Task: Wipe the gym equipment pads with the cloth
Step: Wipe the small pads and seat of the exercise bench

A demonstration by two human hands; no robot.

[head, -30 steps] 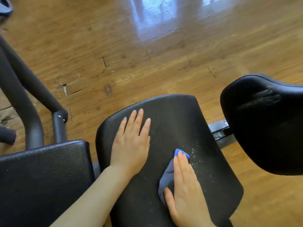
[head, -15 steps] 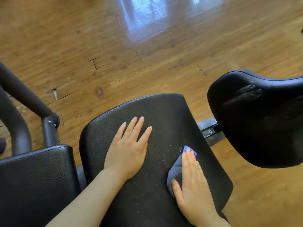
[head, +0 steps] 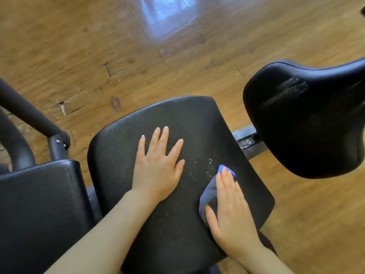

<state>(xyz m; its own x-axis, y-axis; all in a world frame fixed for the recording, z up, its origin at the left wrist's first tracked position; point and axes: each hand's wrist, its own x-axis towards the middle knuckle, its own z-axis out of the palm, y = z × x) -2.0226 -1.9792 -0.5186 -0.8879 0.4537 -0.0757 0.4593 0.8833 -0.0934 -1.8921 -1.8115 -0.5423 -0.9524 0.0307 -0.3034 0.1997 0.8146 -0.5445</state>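
A black padded seat (head: 189,123) fills the middle of the view, with pale specks on it between my hands. My left hand (head: 158,167) lies flat on the pad, fingers straight and spread. My right hand (head: 231,210) presses a blue cloth (head: 209,194) against the pad's right side with straight fingers; the cloth's bright blue tip shows past my fingertips. A second black pad (head: 308,125) stands at the right, with a dull smear on its top. A third black pad (head: 39,210) sits at the lower left.
Black metal frame tubes (head: 25,113) rise at the left beside the lower-left pad. A grey metal bracket (head: 246,141) joins the middle seat and the right pad. Worn wooden floor (head: 158,56) with cracked planks lies all around.
My right hand has slid the cloth to the right across the seat pad, away from my left hand. My left hand stays flat in place. The view has shifted slightly.
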